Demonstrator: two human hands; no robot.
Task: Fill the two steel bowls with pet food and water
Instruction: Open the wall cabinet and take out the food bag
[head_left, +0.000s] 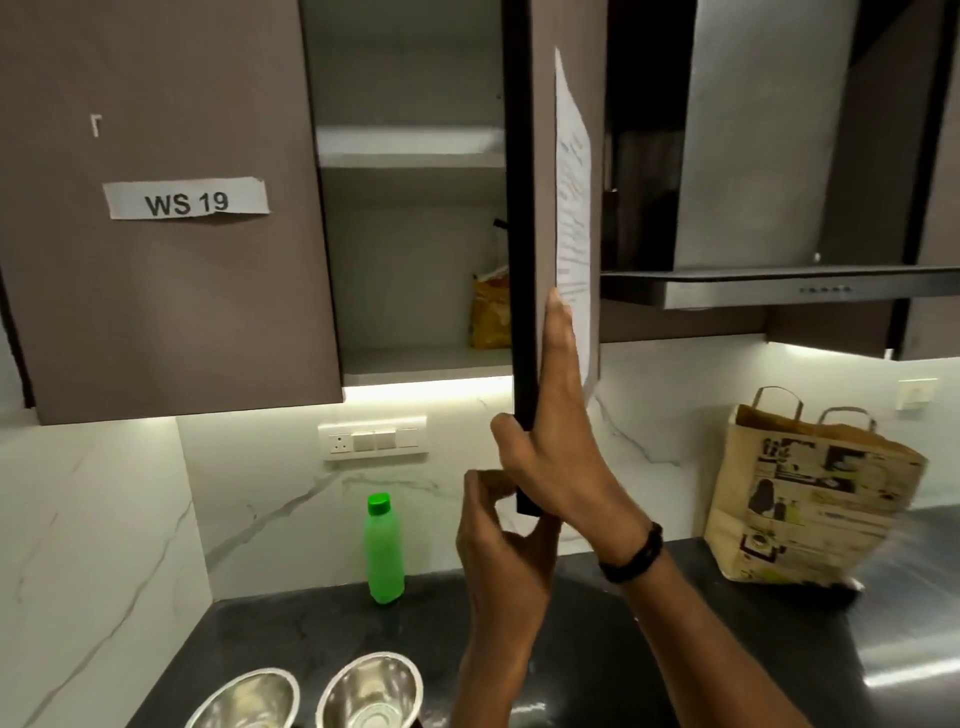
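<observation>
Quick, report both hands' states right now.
Left hand: curled beside the cabinet door; grip cannot be told.
Right hand: grips the cabinet door.

Polished, mirror-bright steel is recorded for the left bowl (244, 699) and the right bowl (371, 691), smooth green plastic for the bottle (384, 551), and brushed, dull-sheened metal for the hood (753, 130). The countertop (291, 639) is entered as dark speckled stone with a faint gloss, the backsplash (104, 509) as glossy white veined marble, the cabinet door (543, 130) as matt brown laminate with a black edge. Paper is noted thrice: the white label (187, 200), the printed sheet (571, 208), and the creased, newsprint-faced bag (810, 499).
</observation>
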